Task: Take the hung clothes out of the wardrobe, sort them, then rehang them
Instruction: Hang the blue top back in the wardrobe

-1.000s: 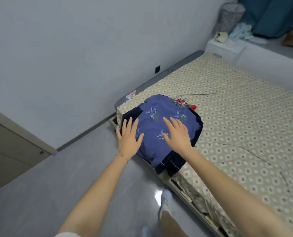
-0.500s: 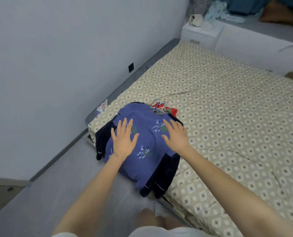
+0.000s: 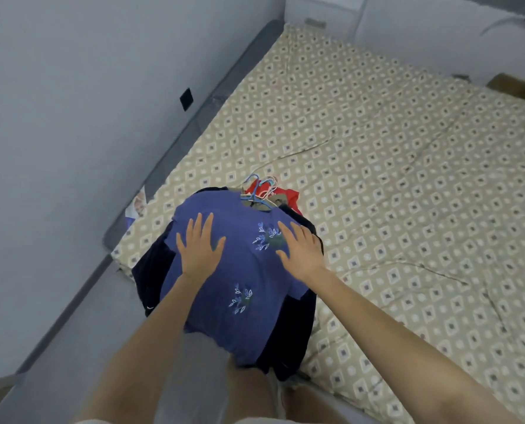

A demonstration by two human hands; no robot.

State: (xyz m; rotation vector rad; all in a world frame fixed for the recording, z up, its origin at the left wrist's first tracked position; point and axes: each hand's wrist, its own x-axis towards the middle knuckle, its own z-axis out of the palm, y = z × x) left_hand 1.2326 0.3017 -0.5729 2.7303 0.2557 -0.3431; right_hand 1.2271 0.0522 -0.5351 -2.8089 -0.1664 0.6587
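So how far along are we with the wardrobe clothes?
Done: the clothes are out and piled on the corner of the bed, with hangers at the far end. In hand: the left hand and right hand lie flat on the blue top that crowns the pile. Left: the dark garments and red piece beneath aren't separated, so sorting looks barely begun. Nothing is rehung.

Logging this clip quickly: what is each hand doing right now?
Left hand: open, fingers spread flat on the blue shirt.
Right hand: open, flat on the same shirt.
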